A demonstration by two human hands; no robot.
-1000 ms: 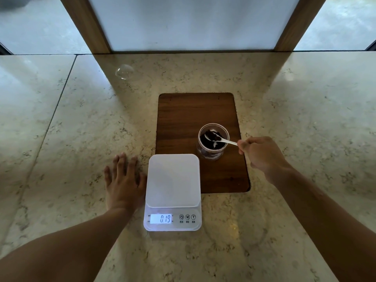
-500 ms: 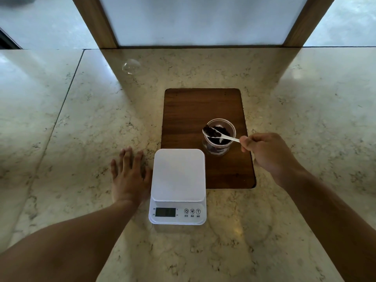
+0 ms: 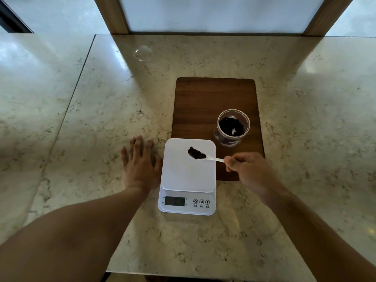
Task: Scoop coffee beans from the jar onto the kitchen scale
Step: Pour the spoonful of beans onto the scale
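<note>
A white kitchen scale [image 3: 188, 176] stands on the marble counter, its display dark. Behind it to the right, a clear jar [image 3: 233, 128] with dark coffee beans inside sits on a wooden board [image 3: 203, 102]. My right hand [image 3: 249, 170] pinches the handle of a white spoon [image 3: 213, 158], whose bowl holds several coffee beans [image 3: 196, 153] just above the scale's platform. The platform itself is bare. My left hand [image 3: 140, 161] lies flat on the counter with fingers spread, touching the scale's left side.
A clear domed lid [image 3: 143, 53] lies on the counter at the back left. A wooden-framed window panel [image 3: 217, 13] rises behind the counter. The counter's front edge runs just below the scale, near my forearms.
The spoon came out of the jar loaded with beans and travelled left and toward me, over the scale's platform. The scale's display went dark. My left hand stayed flat beside the scale.
</note>
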